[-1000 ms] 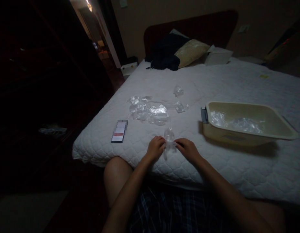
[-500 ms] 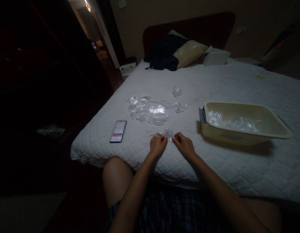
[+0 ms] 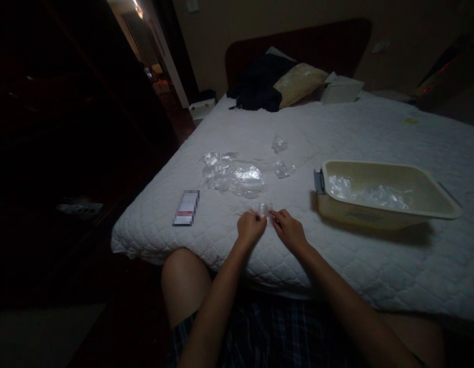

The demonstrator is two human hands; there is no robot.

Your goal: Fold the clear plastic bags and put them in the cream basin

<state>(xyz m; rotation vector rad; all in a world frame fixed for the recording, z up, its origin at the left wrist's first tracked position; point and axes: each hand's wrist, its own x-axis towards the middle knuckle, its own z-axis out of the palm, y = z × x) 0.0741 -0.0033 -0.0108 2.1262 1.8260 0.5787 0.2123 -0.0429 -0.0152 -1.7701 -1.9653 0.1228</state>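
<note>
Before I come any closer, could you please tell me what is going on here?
A person's left hand and right hand are working at a small piece of clear plastic on the bed. The left pinches it; the right's fingertips are at it, their grip unclear. More plastic lies just beyond, a phone to the left, and a bin holding clear plastic to the right.

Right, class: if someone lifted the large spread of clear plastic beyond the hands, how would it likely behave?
The large spread of clear plastic would probably be floppy, since it lies in loose wrinkles on the bed. It looks like thin, see-through film, so likely light for its size. Its glossy highlights suggest it may be slippery.
</note>
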